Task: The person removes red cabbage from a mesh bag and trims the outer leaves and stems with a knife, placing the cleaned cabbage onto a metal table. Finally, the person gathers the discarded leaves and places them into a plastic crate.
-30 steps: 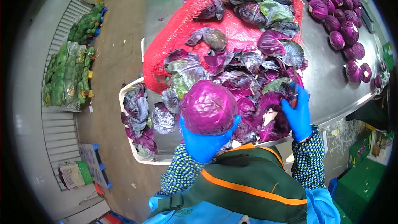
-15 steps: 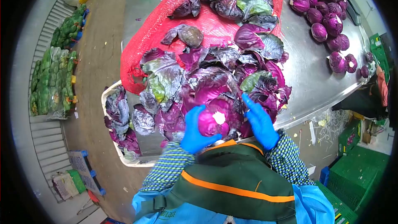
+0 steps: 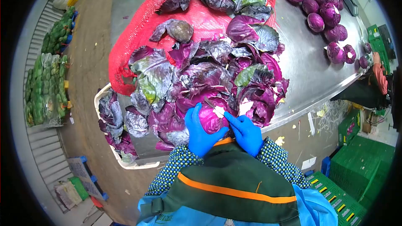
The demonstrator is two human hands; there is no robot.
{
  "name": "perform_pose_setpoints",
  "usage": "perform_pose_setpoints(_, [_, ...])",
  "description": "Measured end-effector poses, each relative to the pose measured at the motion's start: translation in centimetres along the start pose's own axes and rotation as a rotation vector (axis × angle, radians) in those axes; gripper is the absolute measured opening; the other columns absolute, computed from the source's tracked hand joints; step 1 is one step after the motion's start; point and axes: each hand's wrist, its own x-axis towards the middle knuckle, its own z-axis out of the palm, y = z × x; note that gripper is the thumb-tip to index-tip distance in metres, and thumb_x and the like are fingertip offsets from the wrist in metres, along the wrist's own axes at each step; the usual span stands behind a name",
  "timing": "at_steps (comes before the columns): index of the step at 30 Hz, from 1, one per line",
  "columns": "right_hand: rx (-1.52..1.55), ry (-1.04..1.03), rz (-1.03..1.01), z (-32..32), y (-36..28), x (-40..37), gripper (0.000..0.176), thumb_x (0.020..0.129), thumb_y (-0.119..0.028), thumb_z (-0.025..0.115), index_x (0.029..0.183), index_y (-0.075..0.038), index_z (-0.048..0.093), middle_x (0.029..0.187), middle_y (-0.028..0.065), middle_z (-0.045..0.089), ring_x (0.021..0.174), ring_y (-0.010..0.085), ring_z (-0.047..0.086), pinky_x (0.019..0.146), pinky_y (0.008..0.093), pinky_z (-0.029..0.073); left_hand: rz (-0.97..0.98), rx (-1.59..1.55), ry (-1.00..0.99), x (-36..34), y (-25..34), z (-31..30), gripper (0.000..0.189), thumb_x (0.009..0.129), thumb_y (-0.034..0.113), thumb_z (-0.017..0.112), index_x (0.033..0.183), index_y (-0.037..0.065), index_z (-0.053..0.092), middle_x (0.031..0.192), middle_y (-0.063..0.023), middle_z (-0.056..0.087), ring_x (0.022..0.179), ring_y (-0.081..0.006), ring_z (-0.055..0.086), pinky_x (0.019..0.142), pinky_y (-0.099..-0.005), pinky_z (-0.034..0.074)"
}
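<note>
A cabbage [image 3: 209, 120] is held just in front of the apron, at the table [image 3: 310, 69] edge, stump up. It is clasped from the left by the left hand [image 3: 200, 133], fingers wrapped over its side. The right hand [image 3: 247, 134] is set against it from the right, fingertips [image 3: 228, 116] at the pale stump; whether anything is gripped there cannot be told. Just beyond both hands, loose leaves [image 3: 209, 69] are heaped. A tub [image 3: 101, 95] with more leaves is seen left of the left hand. Farther off, a red net [image 3: 205, 24] is spread under the heap. Trimmed heads [image 3: 318, 10] are lined up well beyond the right hand.
</note>
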Motion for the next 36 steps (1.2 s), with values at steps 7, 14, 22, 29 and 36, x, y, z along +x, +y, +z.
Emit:
perform_pose_setpoints(7, [0.41, -0.108, 0.405, -1.1, 0.9, 4.3, 0.072, 0.082, -0.042, 0.063, 0.136, -0.003, 0.036, 0.115, 0.0245, 0.056, 0.103, 0.0348, 0.058, 0.086, 0.0371, 0.045, 0.115, -0.074, -0.016, -1.0, -0.3, -1.2, 0.101, 0.052, 0.029, 0.087, 0.132, 0.003, 0.031, 0.131, -0.0191, 0.032, 0.124, -0.0351, 0.03, 0.104, -0.0455, 0.027])
perform_pose_setpoints(14, [0.907, -0.101, 0.596, -3.9, 2.1, 7.9, 0.023, 0.083, -0.022, 0.065, 0.096, -0.004, 0.057, 0.066, 0.0031, 0.058, 0.054, 0.0106, 0.057, 0.041, 0.0238, 0.043, 0.429, -0.37, -0.029, 0.3, 2.3, -9.3, 0.114, 0.043, 0.035, 0.09, 0.134, 0.007, 0.028, 0.14, -0.0207, 0.027, 0.129, -0.0353, 0.03, 0.107, -0.0473, 0.024])
perform_pose_setpoints(22, [1.275, -0.428, 0.186, -9.0, -8.2, 5.8, 0.065, 0.081, -0.014, 0.065, 0.137, -0.008, 0.033, 0.095, 0.0046, 0.059, 0.069, 0.0109, 0.058, 0.054, 0.0231, 0.047, 0.738, 0.114, 0.465, 2.2, 6.6, -9.7, 0.106, 0.045, 0.034, 0.089, 0.134, 0.021, 0.032, 0.136, -0.0207, 0.029, 0.124, -0.043, 0.034, 0.1, -0.0547, 0.035])
perform_pose_setpoints(29, [1.393, -0.371, 0.259, -8.6, -6.6, 6.0, 0.067, 0.073, -0.005, 0.062, 0.136, -0.008, 0.037, 0.089, 0.0026, 0.058, 0.063, 0.0084, 0.055, 0.051, 0.022, 0.047, 0.731, 0.113, 0.437, 1.8, 7.4, -9.5, 0.107, 0.047, 0.036, 0.089, 0.135, 0.021, 0.03, 0.137, -0.0182, 0.027, 0.127, -0.0427, 0.031, 0.102, -0.0547, 0.03])
perform_pose_setpoints(36, [1.234, -0.111, 0.368, -6.9, -5.8, 6.3, 0.04, 0.08, -0.012, 0.062, 0.117, -0.002, 0.049, 0.093, 0.0028, 0.059, 0.07, 0.007, 0.056, 0.049, 0.0204, 0.045, 0.32, -0.26, 0.332, 0.8, 6.4, -9.1, 0.114, 0.049, 0.03, 0.087, 0.139, 0.007, 0.021, 0.141, -0.0173, 0.024, 0.13, -0.0322, 0.029, 0.106, -0.0463, 0.026])
